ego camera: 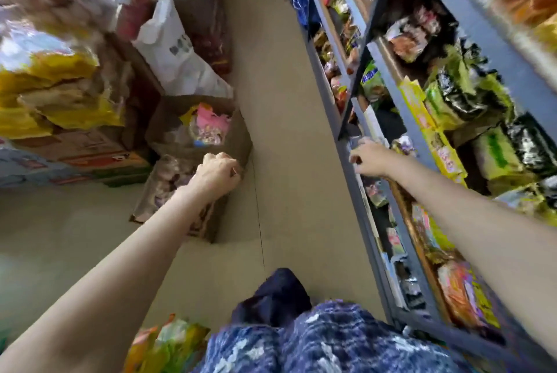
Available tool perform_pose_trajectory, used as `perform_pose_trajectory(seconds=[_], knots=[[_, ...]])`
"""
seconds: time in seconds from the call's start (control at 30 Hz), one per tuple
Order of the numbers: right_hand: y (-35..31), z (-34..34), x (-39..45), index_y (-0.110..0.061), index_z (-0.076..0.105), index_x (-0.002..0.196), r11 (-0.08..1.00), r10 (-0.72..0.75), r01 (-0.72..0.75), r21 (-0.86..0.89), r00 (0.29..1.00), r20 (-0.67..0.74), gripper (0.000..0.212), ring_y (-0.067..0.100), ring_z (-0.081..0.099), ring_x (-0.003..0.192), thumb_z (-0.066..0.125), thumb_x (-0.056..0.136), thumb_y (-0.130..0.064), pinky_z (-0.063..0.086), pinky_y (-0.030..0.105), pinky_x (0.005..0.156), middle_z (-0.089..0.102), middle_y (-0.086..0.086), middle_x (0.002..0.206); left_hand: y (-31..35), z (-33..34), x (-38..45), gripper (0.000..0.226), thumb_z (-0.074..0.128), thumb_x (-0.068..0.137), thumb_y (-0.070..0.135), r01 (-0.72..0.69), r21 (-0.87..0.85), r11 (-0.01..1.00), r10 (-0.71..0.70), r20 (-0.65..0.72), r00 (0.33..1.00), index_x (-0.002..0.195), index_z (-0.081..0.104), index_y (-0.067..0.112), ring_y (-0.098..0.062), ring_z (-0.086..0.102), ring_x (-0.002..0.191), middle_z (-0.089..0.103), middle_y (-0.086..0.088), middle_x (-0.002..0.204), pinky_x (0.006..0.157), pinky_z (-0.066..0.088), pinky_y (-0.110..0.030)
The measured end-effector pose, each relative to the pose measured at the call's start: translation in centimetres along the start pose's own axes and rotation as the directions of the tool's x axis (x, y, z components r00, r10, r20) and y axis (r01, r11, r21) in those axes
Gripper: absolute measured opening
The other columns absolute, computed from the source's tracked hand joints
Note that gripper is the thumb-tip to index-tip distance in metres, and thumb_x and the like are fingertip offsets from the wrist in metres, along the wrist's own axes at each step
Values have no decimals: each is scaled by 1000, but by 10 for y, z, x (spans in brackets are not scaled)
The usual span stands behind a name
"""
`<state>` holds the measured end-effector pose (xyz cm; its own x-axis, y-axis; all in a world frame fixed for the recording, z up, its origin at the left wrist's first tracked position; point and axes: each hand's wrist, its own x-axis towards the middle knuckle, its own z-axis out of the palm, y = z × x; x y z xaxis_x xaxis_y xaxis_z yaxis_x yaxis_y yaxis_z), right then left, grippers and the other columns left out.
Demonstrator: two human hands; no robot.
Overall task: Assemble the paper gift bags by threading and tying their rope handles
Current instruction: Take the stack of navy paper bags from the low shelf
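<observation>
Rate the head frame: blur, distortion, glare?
Head view: heavy motion blur smears the shelf packets and the stacked bags at left; wide-angle bend tilts the shelving; both hands, left and right, stay fairly readable; bright washed-out patch at top left; floor evenly lit.

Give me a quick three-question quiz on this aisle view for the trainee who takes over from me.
1. True or false: the left hand hangs over the open cardboard box on the floor.
2. What does the right hand reach toward? A) the white sack B) the metal shelf rack C) the floor
3. Fill in: no paper gift bag or rope handle can be made out; the shelves hold blurred ____ packets.

Key
1. True; its fingers are curled, and whether they hold anything cannot be told.
2. B; it is at the rack's post, beside yellow packets.
3. Snack.
</observation>
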<state>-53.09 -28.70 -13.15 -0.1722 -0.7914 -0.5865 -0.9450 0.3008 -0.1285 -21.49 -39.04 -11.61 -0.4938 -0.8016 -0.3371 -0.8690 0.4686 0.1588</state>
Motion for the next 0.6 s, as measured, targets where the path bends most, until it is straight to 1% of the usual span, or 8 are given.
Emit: perform_pose_trajectory(seconds=[0.07,0.13,0.2,0.27,0.33,0.4,0.5,0.6], knots=[[-8,-35,55,-21,65,109,997,-43,42,-66,999,-24,27,37,36,127,50,87,-18,38,42,101,51,16,121,-19,-19,55,26,54,87,26,89,26,996,-90,49,995,110,65,20,-32,45,117,54,-3,121,92,40,-38],[-11,-71,116,-22,62,118,989,-47,42,-144,998,-34,31,34,36,129,49,89,-21,32,39,105,52,15,126,-39,-38,115,29,56,89,28,170,7,985,-170,7,985,116,63,21,-32,45,118,53,-5,123,92,41,-37],[-11,-115,167,-20,60,121,987,-33,28,-161,999,-28,33,31,34,130,48,91,-20,27,34,106,50,14,129,-50,-63,175,27,58,88,23,162,-191,968,-181,-90,979,112,66,14,-31,54,111,58,-10,118,88,43,-35],[-7,-167,217,-16,60,121,993,-5,-4,-119,997,-76,32,32,34,130,48,92,-17,26,33,104,50,15,127,-50,-100,249,22,57,88,16,104,-408,907,-190,-175,966,106,68,7,-31,61,98,62,-15,109,81,45,-31],[0,-220,263,-11,61,118,999,5,-11,-48,991,-135,29,30,30,132,49,92,-16,23,34,105,49,17,127,-41,-139,326,23,55,89,15,62,-475,878,-175,-198,965,106,68,6,-30,58,102,59,-15,112,85,44,-31],[8,-269,310,-8,62,114,999,23,-19,27,983,-182,25,30,31,130,51,93,-18,25,33,101,48,17,126,-33,-171,403,23,56,88,17,35,-439,898,-121,-171,978,106,69,10,-31,53,111,57,-15,117,94,43,-33],[26,-326,389,0,66,107,995,80,-66,77,977,-196,27,32,46,117,51,91,-16,39,32,89,53,21,120,-32,-202,510,20,59,85,18,-35,-347,937,-15,-142,990,101,71,14,-32,51,114,56,-12,120,97,42,-39],[43,-384,480,1,63,112,995,86,-73,74,979,-184,31,36,46,120,50,90,-16,42,39,95,52,23,125,-45,-226,607,21,58,87,21,9,-246,969,-38,-113,993,104,69,18,-30,48,118,51,-6,126,98,41,-39]])
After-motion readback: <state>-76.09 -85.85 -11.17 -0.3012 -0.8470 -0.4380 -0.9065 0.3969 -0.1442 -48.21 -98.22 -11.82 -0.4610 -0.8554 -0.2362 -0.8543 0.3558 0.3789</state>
